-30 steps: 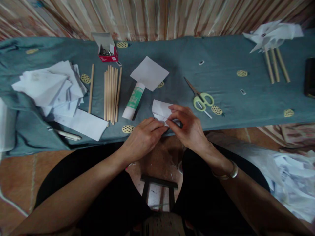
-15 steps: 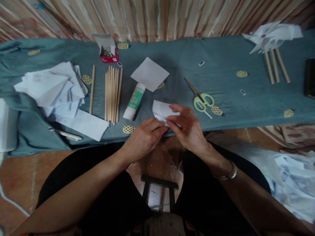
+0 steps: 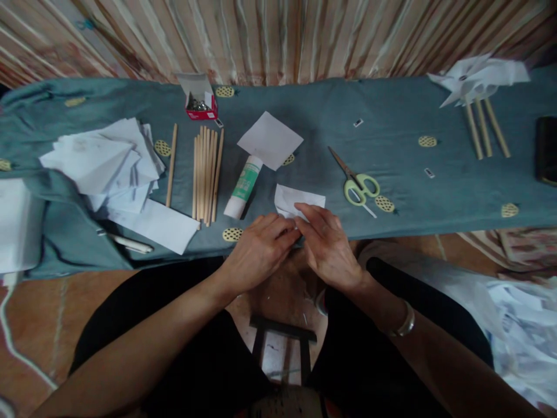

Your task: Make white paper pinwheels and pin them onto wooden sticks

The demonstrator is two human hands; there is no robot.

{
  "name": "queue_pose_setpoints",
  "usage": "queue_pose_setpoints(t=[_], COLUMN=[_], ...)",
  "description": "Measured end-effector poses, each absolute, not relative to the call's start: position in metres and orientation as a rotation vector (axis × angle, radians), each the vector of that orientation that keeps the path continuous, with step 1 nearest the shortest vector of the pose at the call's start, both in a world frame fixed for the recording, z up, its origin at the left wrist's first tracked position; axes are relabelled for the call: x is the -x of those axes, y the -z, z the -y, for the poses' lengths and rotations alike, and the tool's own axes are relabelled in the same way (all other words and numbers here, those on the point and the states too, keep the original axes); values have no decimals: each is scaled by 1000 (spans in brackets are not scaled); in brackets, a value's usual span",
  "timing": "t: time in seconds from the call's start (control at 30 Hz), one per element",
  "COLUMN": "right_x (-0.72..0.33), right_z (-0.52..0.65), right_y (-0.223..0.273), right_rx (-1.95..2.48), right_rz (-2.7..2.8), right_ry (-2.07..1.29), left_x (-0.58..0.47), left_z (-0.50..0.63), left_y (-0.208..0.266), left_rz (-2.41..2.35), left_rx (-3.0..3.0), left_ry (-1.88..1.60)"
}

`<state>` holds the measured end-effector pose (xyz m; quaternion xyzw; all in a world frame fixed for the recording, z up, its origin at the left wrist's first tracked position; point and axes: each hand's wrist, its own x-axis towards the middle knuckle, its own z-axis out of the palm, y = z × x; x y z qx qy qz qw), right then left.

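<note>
At the table's near edge, a folded piece of white paper (image 3: 300,198) lies under my fingers. My left hand (image 3: 264,247) has its fingers bent together on the paper's near left edge. My right hand (image 3: 326,241) presses its fingertips on the near part of the same paper, its thumb close to the left hand's fingers. Both hands partly hide the paper's near side. Beyond it are a glue stick (image 3: 243,187) with a green label and a square white sheet (image 3: 270,140). Green-handled scissors (image 3: 357,183) rest to the right.
Several wooden sticks (image 3: 208,174) lie left of the glue, near a pile of white paper (image 3: 100,157) and a pen (image 3: 130,242). An open red box (image 3: 201,105) of small metal pieces stands behind. Paper pinwheels (image 3: 483,81) lie far right; a bag of paper scraps (image 3: 522,331) is below.
My right hand's fingers have come down from a raised, spread pose onto the paper, nearer the left hand. The whole view has shifted slightly.
</note>
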<state>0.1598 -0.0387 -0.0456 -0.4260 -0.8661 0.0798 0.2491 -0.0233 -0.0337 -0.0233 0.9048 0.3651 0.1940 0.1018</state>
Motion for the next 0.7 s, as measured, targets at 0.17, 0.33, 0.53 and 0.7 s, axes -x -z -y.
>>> queue_pose_setpoints(t=[0.17, 0.33, 0.53, 0.7], right_x=[-171, -187, -194, -192], right_z=[31, 18, 19, 31], right_y=[40, 37, 37, 31], right_rx=[1163, 1289, 1328, 1297], right_rz=[2190, 2112, 2194, 2207], right_ry=[-336, -307, -295, -319], left_x=[24, 28, 37, 38], left_z=[34, 32, 14, 6], left_y=[26, 24, 24, 21], left_rz=[-1070, -1063, -1158, -1234], left_rx=[-2673, -2700, -2722, -2699], left_ry=[-600, -592, -600, -622])
